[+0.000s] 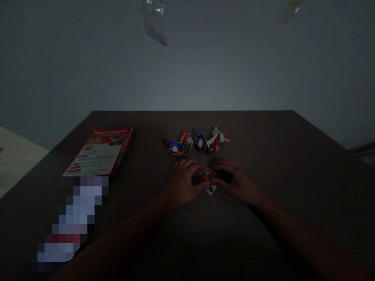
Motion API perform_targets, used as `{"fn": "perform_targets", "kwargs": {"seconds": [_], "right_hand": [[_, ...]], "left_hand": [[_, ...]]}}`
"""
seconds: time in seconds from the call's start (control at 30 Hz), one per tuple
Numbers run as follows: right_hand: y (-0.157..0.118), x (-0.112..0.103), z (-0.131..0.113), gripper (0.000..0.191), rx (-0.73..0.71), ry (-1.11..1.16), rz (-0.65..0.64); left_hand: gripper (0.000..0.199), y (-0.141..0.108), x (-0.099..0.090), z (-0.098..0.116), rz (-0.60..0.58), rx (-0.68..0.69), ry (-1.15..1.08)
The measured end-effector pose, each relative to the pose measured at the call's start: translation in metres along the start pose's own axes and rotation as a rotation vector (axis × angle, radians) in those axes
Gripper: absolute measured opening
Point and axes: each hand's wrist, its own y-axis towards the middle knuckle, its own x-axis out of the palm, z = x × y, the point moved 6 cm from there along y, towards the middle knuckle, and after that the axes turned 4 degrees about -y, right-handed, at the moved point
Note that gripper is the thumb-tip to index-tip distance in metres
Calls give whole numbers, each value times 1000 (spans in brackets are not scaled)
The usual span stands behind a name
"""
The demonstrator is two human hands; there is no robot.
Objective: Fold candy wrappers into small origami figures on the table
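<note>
A small folded paper piece (210,185), printed in red, yellow and blue, is between my two hands near the middle of the table. My left hand (186,181) grips its left side with the thumb and curved fingers. On its right side, my right hand (236,180) holds it the same way, thumb below and fingers arched above. Just beyond my hands stand two folded paper shapes with pointed ends, one blue and red (177,143), the other blue, white and red (211,141).
A stack of printed red and white sheets (99,152) lies on the left of the dark table (260,128). Nearer me on that side is a pixelated patch. Behind the table, a clear plastic bag (155,23) hangs against the grey wall.
</note>
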Motion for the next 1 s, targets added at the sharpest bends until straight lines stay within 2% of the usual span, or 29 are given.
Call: {"fn": "perform_targets", "kwargs": {"seconds": [0.13, 0.3, 0.53, 0.7, 0.83, 1.0], "right_hand": [[-3, 0, -2, 31, -24, -55, -59], [-5, 3, -4, 34, -44, -69, -126], [-3, 1, -10, 19, -74, 78, -45], [-1, 2, -15, 12, -56, 168, -36], [-1, -2, -7, 14, 8, 64, 16], [-3, -1, -2, 14, 27, -63, -37]], "left_hand": [[42, -1, 2, 4, -71, 45, 55], [45, -2, 6, 4, -91, 71, 103], [38, -2, 6, 1, -63, 86, 35], [28, 0, 7, 4, -46, 103, -44], [39, -1, 2, 4, 8, 60, 5], [55, -4, 3, 4, -47, 38, 99]]}}
